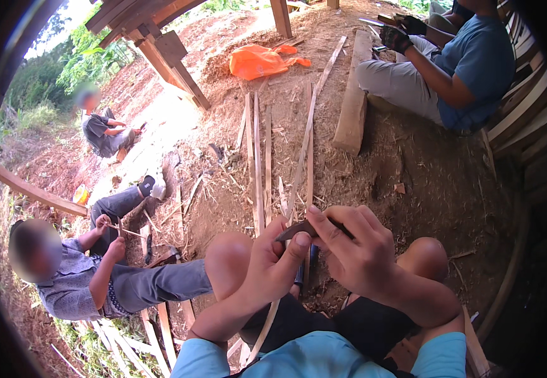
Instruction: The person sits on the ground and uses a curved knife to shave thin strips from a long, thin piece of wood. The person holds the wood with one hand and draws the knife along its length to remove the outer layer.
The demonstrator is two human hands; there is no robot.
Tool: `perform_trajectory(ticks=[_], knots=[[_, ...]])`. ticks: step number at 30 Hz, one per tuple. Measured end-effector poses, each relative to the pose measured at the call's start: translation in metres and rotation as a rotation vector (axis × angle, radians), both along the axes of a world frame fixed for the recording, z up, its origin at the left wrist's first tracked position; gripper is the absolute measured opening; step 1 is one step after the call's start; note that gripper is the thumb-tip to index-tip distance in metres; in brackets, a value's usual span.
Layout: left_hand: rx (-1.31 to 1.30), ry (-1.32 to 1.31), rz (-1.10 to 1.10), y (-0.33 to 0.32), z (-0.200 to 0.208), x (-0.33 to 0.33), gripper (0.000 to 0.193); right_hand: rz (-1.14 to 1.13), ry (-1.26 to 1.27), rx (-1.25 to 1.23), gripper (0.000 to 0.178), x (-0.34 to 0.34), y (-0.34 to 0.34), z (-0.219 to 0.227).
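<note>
Above my knees, my two hands meet around a dark, flat knife blade [300, 230]. My right hand [356, 252] is closed on the knife, its thumb and forefinger on the blade's back; its fingers hide the handle. My left hand [272, 264] is closed around a long, pale wooden strip [312, 110], its thumb against the blade near the tip. From far ahead the strip runs down into the left hand, and its near end [264, 334] comes out below, toward my body. Where blade and strip meet is hidden by my fingers.
Several narrow strips [258, 157] lie ahead, with a thick plank [353, 94] to their right. An orange bag [261, 62] lies beyond. A person [84, 271] sits close on my left with a thin stick; another [450, 69] works at far right. Shavings litter the soil.
</note>
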State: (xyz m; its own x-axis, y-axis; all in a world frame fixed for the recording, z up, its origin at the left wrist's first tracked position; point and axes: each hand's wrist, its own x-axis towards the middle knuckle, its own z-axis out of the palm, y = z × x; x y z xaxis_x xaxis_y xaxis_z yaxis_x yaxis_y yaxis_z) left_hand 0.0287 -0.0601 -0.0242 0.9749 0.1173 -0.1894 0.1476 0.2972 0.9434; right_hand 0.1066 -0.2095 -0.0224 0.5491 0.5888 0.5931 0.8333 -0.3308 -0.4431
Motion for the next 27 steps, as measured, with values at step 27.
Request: perform_trajectory(ticks=[27], knots=[[-0.042, 0.002, 0.002, 0.001, -0.021, 0.001, 0.021, 0.168, 0.217, 0.013, 0.037, 0.011, -0.003, 0.0]])
